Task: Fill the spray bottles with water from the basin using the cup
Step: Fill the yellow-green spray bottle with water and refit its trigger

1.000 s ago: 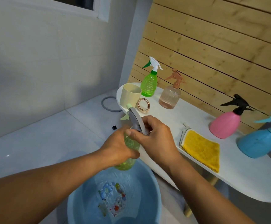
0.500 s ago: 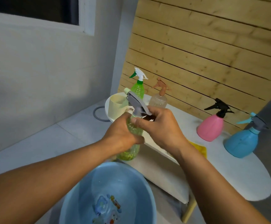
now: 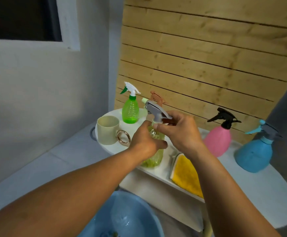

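While gripped, translucent yellow-green spray bottle (image 3: 154, 155), grey trigger head (image 3: 154, 111)

1 head view, looking forward and down over table (image 3: 259, 199); hands close, basin (image 3: 122, 219) at bottom edge.

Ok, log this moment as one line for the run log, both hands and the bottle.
left hand: grips yellow-green bottle body | right hand: pinches grey trigger head at neck | bottle: over table edge
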A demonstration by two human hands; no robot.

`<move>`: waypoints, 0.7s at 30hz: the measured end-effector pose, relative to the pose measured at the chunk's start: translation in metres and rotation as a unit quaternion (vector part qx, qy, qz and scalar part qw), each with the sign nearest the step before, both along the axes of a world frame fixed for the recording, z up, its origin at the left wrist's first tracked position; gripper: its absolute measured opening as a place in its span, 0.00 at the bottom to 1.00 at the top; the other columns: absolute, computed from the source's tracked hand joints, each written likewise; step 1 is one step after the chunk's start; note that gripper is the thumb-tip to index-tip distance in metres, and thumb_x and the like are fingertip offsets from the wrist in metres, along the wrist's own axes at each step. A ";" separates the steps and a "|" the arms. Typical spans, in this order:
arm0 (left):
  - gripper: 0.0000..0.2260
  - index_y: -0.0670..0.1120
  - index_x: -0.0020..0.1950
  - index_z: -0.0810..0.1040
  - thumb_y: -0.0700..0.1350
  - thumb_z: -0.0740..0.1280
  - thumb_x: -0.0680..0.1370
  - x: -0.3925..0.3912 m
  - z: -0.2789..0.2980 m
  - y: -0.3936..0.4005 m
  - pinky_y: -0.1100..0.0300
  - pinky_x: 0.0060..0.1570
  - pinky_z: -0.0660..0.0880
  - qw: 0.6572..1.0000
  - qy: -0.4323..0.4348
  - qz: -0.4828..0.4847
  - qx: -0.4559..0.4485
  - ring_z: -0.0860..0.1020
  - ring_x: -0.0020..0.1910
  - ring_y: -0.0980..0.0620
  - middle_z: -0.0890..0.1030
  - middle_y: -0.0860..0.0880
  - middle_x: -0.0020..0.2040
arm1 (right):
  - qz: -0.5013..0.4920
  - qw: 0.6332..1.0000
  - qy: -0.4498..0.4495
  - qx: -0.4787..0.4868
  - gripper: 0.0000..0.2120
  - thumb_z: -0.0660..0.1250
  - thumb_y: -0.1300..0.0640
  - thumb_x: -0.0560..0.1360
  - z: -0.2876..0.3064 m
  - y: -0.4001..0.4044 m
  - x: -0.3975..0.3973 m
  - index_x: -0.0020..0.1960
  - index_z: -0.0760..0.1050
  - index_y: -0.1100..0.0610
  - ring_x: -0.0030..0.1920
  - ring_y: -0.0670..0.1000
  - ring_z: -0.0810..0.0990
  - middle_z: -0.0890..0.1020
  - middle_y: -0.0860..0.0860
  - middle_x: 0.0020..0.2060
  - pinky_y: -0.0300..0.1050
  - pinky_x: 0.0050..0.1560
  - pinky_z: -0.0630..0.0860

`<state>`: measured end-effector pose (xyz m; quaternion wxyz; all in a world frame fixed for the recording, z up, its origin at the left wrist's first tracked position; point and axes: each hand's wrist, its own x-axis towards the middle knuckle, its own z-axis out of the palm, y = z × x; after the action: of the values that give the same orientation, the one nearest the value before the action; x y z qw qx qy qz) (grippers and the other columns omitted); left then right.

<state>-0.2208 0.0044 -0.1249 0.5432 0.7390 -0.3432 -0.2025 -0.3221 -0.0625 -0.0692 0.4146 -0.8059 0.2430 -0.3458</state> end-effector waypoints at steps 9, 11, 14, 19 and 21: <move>0.30 0.50 0.62 0.68 0.41 0.82 0.69 -0.012 -0.020 -0.014 0.68 0.42 0.74 0.998 0.029 0.025 -0.056 0.79 0.51 0.57 0.80 0.53 0.55 | 0.013 0.999 -0.025 0.036 0.13 0.78 0.62 0.70 -0.018 -0.016 -0.002 0.50 0.84 0.47 0.33 0.37 0.79 0.84 0.38 0.33 0.32 0.39 0.72; 0.38 0.52 0.72 0.64 0.41 0.81 0.70 -0.010 -0.017 -0.005 0.66 0.47 0.73 0.999 0.022 -0.014 -0.030 0.78 0.59 0.54 0.78 0.53 0.62 | 0.020 0.999 -0.026 0.042 0.13 0.77 0.64 0.71 -0.018 -0.017 -0.005 0.52 0.84 0.50 0.30 0.37 0.78 0.81 0.37 0.29 0.27 0.36 0.70; 0.42 0.58 0.79 0.60 0.37 0.76 0.72 0.000 -0.017 0.012 0.70 0.48 0.72 0.996 0.019 -0.081 0.007 0.77 0.57 0.62 0.78 0.55 0.64 | 0.020 0.998 -0.026 0.050 0.12 0.77 0.65 0.72 -0.017 -0.015 -0.007 0.54 0.83 0.54 0.25 0.37 0.74 0.75 0.36 0.22 0.26 0.30 0.66; 0.36 0.54 0.70 0.72 0.45 0.85 0.66 0.006 -0.011 0.013 0.68 0.46 0.72 0.999 -0.027 -0.038 0.019 0.79 0.57 0.60 0.80 0.58 0.59 | -0.038 0.999 -0.026 0.029 0.13 0.78 0.56 0.71 -0.023 -0.008 -0.001 0.55 0.84 0.48 0.30 0.39 0.78 0.81 0.37 0.28 0.34 0.36 0.71; 0.38 0.51 0.69 0.70 0.52 0.86 0.64 -0.001 -0.008 0.007 0.58 0.49 0.74 0.994 -0.100 -0.004 0.036 0.77 0.60 0.51 0.77 0.54 0.60 | -0.058 0.998 -0.021 0.018 0.13 0.78 0.54 0.70 -0.023 -0.006 -0.001 0.55 0.84 0.47 0.31 0.39 0.77 0.79 0.35 0.28 0.36 0.36 0.70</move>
<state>-0.2216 0.0116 -0.1331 0.4780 0.7733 -0.3916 -0.1420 -0.3229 -0.0685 -0.0920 0.4131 -0.7756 0.2867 -0.3815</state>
